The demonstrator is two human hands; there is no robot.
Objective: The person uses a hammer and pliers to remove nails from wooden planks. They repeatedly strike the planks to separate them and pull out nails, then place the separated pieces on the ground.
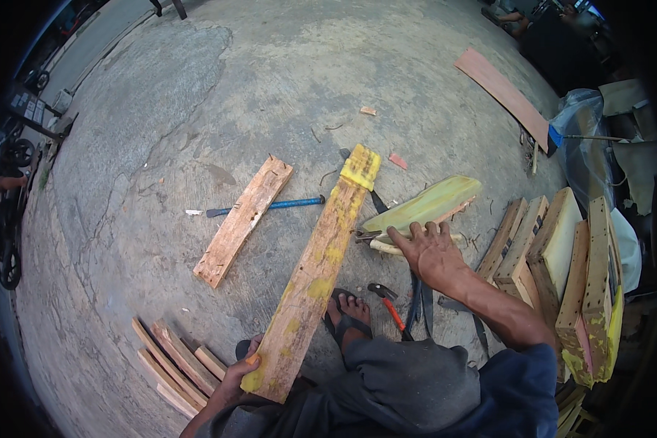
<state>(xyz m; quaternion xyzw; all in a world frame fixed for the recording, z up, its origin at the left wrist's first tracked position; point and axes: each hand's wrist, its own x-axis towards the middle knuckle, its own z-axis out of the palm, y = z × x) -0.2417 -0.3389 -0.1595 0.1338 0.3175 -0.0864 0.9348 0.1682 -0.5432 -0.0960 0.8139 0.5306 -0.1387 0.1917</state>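
Left grip [235,376] clasps yellow-stained plank [310,271] over concrete floor [285,95]; right grip [436,259] sits beside green-faced board [431,204], hold: cannot tell.

Your view came from the left of two fisheye cameras worn side by side on your head, looking down and forward past your knee [409,383] at the concrete floor [270,95]. It stood upright and unmirrored, so its left was your left. You were near enough that the wooden board [312,277] spanned much of the frame's height and your right forearm [500,305] showed large, while the street [98,36] lay far off at upper left. Straight edges bent toward the dark, rounded rim.
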